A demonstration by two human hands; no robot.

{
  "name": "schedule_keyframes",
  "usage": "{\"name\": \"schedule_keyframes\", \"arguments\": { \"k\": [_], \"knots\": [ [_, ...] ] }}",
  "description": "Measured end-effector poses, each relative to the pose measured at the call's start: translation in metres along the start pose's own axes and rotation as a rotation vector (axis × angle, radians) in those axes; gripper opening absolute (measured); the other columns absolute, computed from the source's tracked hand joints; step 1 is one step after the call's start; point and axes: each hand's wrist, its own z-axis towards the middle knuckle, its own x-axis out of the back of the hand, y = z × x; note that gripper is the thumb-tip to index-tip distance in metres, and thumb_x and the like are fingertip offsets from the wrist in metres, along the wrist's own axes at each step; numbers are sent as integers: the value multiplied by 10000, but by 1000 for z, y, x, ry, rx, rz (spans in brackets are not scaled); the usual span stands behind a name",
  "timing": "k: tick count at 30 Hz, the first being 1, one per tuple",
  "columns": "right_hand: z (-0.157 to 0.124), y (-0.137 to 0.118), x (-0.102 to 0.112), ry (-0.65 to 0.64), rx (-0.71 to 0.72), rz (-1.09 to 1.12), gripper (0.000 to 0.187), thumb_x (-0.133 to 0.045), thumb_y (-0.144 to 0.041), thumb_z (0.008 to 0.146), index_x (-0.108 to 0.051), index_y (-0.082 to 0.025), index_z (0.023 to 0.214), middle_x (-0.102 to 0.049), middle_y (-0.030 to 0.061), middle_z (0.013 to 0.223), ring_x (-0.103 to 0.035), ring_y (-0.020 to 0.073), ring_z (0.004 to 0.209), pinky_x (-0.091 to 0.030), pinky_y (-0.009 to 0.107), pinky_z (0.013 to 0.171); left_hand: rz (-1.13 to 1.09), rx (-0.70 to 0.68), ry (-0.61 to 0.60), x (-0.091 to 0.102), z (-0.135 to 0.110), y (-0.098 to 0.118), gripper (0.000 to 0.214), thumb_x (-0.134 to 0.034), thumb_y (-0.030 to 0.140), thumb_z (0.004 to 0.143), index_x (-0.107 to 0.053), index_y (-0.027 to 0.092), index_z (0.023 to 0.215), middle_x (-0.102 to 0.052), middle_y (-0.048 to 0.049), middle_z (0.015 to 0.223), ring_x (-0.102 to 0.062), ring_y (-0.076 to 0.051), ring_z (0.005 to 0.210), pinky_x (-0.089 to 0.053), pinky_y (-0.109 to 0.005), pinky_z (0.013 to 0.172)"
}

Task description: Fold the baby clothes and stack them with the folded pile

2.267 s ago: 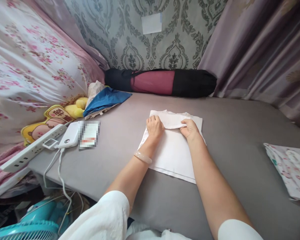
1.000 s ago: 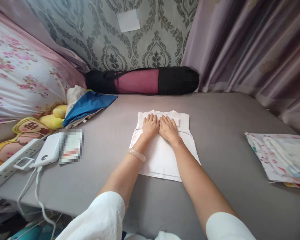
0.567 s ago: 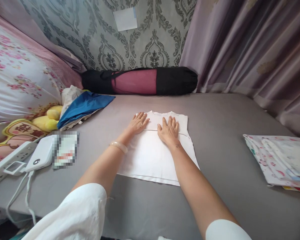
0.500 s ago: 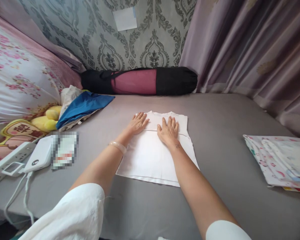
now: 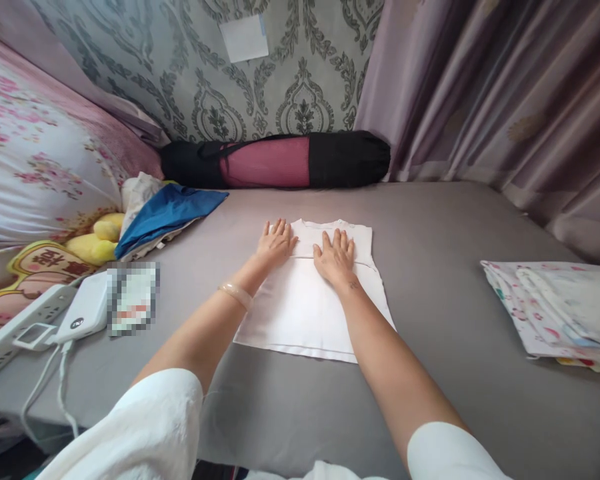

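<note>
White garment (image 5: 313, 307) | under left hand (image 5: 276, 244), right hand (image 5: 335, 261) | grip spread flat | cushion (image 5: 33, 281) lettering (image 5: 49, 257) unclear

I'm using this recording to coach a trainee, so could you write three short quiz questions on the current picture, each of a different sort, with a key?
1. Open question: Which item do both the left hand and the right hand touch?
2. True or false: The pale bangle is worn on the left forearm.
3. Fill in the colour: The long bag at the far edge of the grey surface is black and ____.

Key:
1. The white garment.
2. True.
3. Pink.
</note>
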Motion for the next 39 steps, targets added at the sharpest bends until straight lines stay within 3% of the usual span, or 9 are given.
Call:
{"name": "schedule_keyframes", "arguments": {
  "k": [4,10,17,23,28,32,35,39],
  "knots": [
    [1,-2,2,55,78,18,539,-261,-330,1007,-345,-144,1506,-218,129,1599,-104,272,1481,-18,527,1171,-56,-30,92,3,-7,28,580,-212,372,995,-323,94,1492,-308,-129,1571,-219,-240,1473,-120,-449,1207],
    [1,-1,1,-21,148,2,526,-252,-288,994,-378,-167,1490,-290,75,1580,-179,250,1465,-64,506,1178,-170,33,38,-11,-13,52,535,-196,349,1002,-371,181,1478,-351,-73,1558,-248,-229,1464,-185,-450,1195],
    [1,0,2,-44,143,-4,530,-250,-294,993,-373,-171,1494,-298,68,1577,-195,254,1460,-83,502,1175,-184,30,61,-13,-14,51,527,-212,359,1000,-396,190,1464,-372,-66,1548,-265,-223,1458,-206,-446,1191],
    [2,4,2,56,49,9,555,-242,-310,1000,-330,-91,1503,-253,124,1587,-155,262,1470,-42,500,1177,-142,134,206,-13,-20,50,569,-166,392,1005,-422,136,1444,-381,-113,1538,-246,-239,1465,-131,-460,1207],
    [2,7,1,34,-10,-1,585,-243,-321,995,-336,-16,1485,-269,164,1573,-162,278,1467,-99,478,1177,-158,167,84,-15,-18,46,601,-186,454,994,-387,145,1469,-377,-130,1537,-291,-276,1444,-198,-496,1182],
    [3,7,0,20,-12,-7,592,-244,-323,991,-325,-16,1490,-261,161,1576,-157,277,1469,-105,481,1177,-161,174,69,-16,-18,46,599,-201,462,989,-377,160,1475,-363,-119,1546,-284,-270,1448,-202,-487,1183],
    [3,8,-1,34,-15,9,581,-239,-322,993,-341,-34,1487,-271,152,1574,-166,270,1468,-105,477,1178,-158,192,126,-16,-20,46,600,-191,453,992,-396,144,1463,-397,-127,1526,-301,-255,1442,-203,-461,1188],
    [4,12,-1,117,-99,11,594,-223,-324,998,-314,-5,1491,-243,172,1579,-147,281,1471,-75,499,1179,-121,316,231,-18,-21,45,639,-166,449,991,-410,71,1446,-375,-167,1530,-236,-280,1466,-140,-481,1201]
  ]
}}
